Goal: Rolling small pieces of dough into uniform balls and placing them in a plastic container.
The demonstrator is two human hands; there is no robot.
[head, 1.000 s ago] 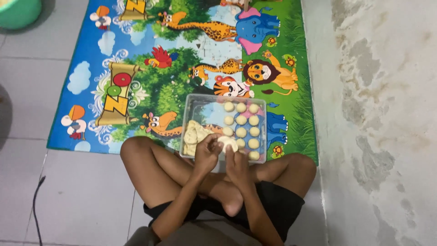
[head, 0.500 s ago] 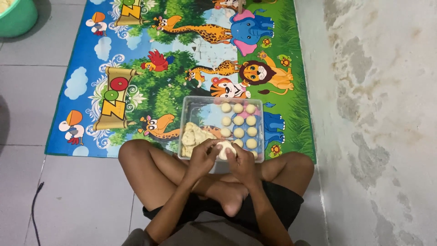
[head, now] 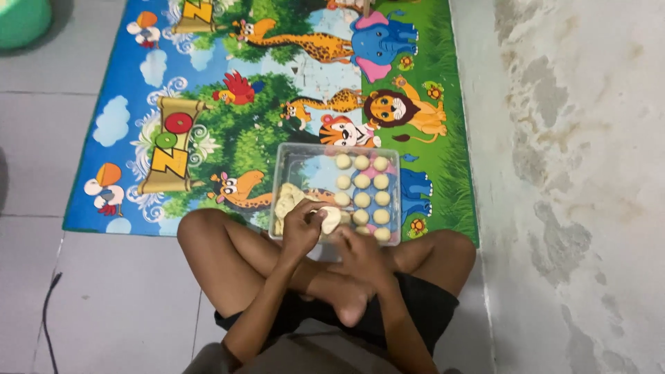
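I sit cross-legged at the edge of a colourful animal play mat (head: 228, 131). A clear plastic tray (head: 305, 161) lies on it in front of my knees. Several round pale dough balls (head: 362, 181) stand in rows in its right half. A rough lump of dough (head: 285, 201) lies in its left half. My left hand (head: 300, 227) holds a flattened pale dough piece (head: 330, 219) over the tray's near edge. My right hand (head: 360, 253) is beside it, just below and right of the piece, fingers curled; whether it touches the dough is unclear.
A rough stained concrete wall (head: 589, 173) runs along the right. Grey floor tiles (head: 41, 152) lie to the left, with a green basin (head: 21, 21) at the top left corner and a dark cable (head: 47, 318) at the lower left.
Both hands have stayed over the tray's near edge working the dough piece. My right hand has dropped slightly lower and away from the piece. The camera view has shifted a little.
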